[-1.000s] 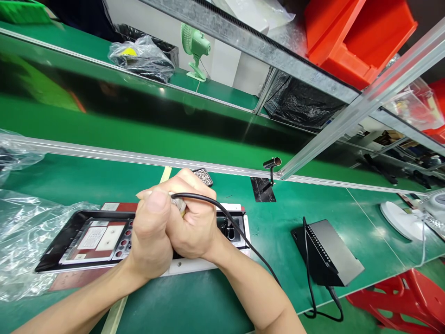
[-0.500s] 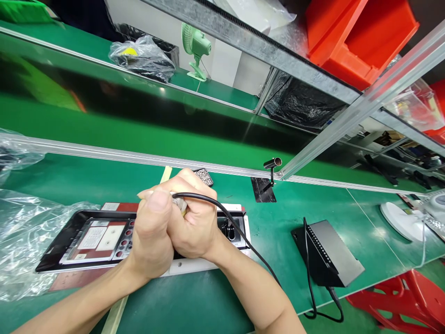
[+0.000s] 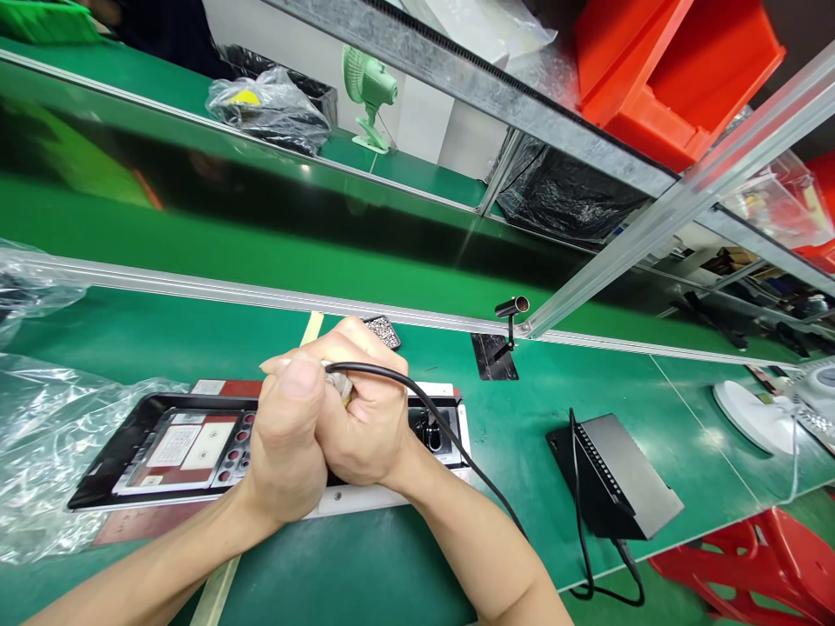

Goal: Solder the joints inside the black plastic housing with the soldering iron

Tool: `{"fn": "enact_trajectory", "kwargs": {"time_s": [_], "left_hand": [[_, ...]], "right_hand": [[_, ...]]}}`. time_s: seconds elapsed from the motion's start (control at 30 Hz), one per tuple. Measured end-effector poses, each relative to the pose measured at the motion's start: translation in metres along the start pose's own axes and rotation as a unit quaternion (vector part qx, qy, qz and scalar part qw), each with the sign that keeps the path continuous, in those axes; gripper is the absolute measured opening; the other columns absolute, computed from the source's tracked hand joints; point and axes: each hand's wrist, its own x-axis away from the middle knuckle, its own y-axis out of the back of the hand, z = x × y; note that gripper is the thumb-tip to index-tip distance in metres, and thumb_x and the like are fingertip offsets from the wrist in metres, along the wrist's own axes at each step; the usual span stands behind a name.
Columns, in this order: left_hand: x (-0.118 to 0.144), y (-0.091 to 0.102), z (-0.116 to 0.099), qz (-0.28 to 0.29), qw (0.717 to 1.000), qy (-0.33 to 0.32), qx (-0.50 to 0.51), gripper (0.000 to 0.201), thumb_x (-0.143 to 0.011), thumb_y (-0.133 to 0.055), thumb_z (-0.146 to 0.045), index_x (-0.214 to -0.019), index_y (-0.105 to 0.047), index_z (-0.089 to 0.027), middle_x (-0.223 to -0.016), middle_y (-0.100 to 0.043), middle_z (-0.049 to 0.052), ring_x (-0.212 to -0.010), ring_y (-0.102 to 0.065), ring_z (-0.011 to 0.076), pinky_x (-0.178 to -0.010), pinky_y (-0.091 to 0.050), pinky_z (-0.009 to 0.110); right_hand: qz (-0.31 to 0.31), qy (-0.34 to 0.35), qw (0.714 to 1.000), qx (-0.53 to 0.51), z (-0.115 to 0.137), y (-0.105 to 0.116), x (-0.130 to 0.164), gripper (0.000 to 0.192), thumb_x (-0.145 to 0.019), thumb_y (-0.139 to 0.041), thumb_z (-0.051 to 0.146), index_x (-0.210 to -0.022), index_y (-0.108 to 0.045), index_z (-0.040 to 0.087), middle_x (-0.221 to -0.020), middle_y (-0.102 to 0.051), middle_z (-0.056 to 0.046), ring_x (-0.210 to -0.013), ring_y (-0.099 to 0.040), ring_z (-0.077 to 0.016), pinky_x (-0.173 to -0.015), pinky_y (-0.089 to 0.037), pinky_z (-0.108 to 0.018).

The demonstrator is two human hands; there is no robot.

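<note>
Both my hands are clasped around a corded electric screwdriver [image 3: 339,382] held upright over a black-framed panel [image 3: 156,448] that lies on a white fixture [image 3: 365,498]. My left hand [image 3: 283,448] wraps the tool from the left, thumb up. My right hand [image 3: 369,417] grips it from the right. The tool's black cable [image 3: 450,435] runs back over my right forearm. The tool's tip and the panel beneath my hands are hidden. The panel shows white labels and rows of round red spots.
A small dish of screws [image 3: 382,329] sits behind my hands by the aluminium rail [image 3: 196,289]. A black power unit [image 3: 617,474] with a cord lies to the right. Clear plastic bags [image 3: 45,435] lie at left. A red stool [image 3: 770,556] stands lower right; a green fan [image 3: 369,87] stands behind.
</note>
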Motion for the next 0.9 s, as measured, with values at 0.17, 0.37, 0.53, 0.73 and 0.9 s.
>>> {"fn": "enact_trajectory", "kwargs": {"time_s": [0.17,0.37,0.53,0.73,0.9], "left_hand": [[-0.001,-0.003,-0.005,0.004,1.000,0.000,0.008,0.066,-0.110,-0.072,-0.083,-0.079,-0.084,-0.025,-0.093,-0.081,0.011,-0.107,-0.083,0.0392,-0.095,-0.075,0.054],[-0.001,-0.006,-0.009,0.029,0.999,-0.008,0.032,0.064,-0.112,-0.070,-0.079,-0.081,-0.085,-0.025,-0.105,-0.084,0.013,-0.116,-0.081,0.0402,-0.106,-0.073,0.056],[-0.004,-0.008,-0.014,0.004,1.000,-0.019,0.013,0.069,-0.109,-0.073,-0.084,-0.074,-0.081,-0.025,-0.090,-0.080,0.010,-0.096,-0.080,0.0356,-0.089,-0.072,0.050],[-0.004,-0.009,-0.015,0.014,1.000,-0.021,0.012,0.066,-0.113,-0.069,-0.081,-0.074,-0.078,-0.028,-0.080,-0.074,0.007,-0.087,-0.074,0.0327,-0.086,-0.070,0.050],[-0.003,-0.009,-0.012,0.069,0.996,-0.061,0.009,0.071,-0.119,-0.061,-0.083,-0.077,-0.077,-0.029,-0.074,-0.071,0.006,-0.087,-0.074,0.0349,-0.097,-0.071,0.058]], "right_hand": [[-0.029,0.029,0.999,-0.010,0.004,0.001,-0.003,0.030,-0.124,-0.080,0.044,-0.097,-0.087,0.032,-0.094,-0.087,0.002,-0.082,-0.076,-0.0193,-0.076,-0.069,-0.035],[-0.006,-0.002,1.000,0.023,0.002,0.000,0.000,0.027,-0.123,-0.082,0.045,-0.100,-0.087,0.033,-0.099,-0.091,0.003,-0.087,-0.081,-0.0185,-0.081,-0.074,-0.034],[0.042,-0.045,0.997,0.038,-0.004,0.000,0.003,0.029,-0.122,-0.082,0.052,-0.102,-0.086,0.032,-0.101,-0.092,0.000,-0.091,-0.084,-0.0198,-0.085,-0.076,-0.035],[0.048,-0.046,0.998,0.023,-0.006,0.003,0.005,0.039,-0.118,-0.084,0.064,-0.102,-0.088,0.028,-0.101,-0.091,-0.004,-0.092,-0.082,-0.0227,-0.084,-0.072,-0.037],[0.007,-0.014,1.000,-0.022,0.002,0.008,0.007,0.035,-0.126,-0.074,0.050,-0.108,-0.092,0.027,-0.096,-0.086,-0.004,-0.092,-0.079,-0.0225,-0.087,-0.071,-0.037]]}}
